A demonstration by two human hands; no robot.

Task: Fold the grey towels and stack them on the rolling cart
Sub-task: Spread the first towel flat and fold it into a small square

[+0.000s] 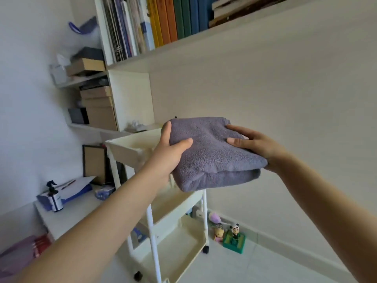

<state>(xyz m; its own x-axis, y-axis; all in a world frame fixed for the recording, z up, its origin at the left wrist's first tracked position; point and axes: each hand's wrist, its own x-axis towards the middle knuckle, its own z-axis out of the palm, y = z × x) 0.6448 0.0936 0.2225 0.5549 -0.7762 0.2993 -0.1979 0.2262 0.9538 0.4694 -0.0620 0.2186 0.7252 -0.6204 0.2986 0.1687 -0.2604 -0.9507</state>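
1. The folded grey towel is up in the air between my two hands, held roughly level, with its thick folded edge facing me and its far edge pointing toward the wall.
2. Its long side runs left to right, from one hand to the other, so I carry it broadside on.
3. My left hand grips the left end: thumb curled over the top, fingers wrapped round the far corner and underneath.
4. My right hand holds the right end the same way, thumb and forefinger pressed on top, the remaining fingers hidden below the cloth.
5. The cart stands below and a little left of the towel; its top tray shows past my left hand, so the towel overhangs the tray's right part without touching it.
6. My left hand is the nearer one to the tray. I judge the towel must go down and slightly leftward to land flat inside the rim.
7. I see no other towels in the tray's visible part; the lower shelves look bare.
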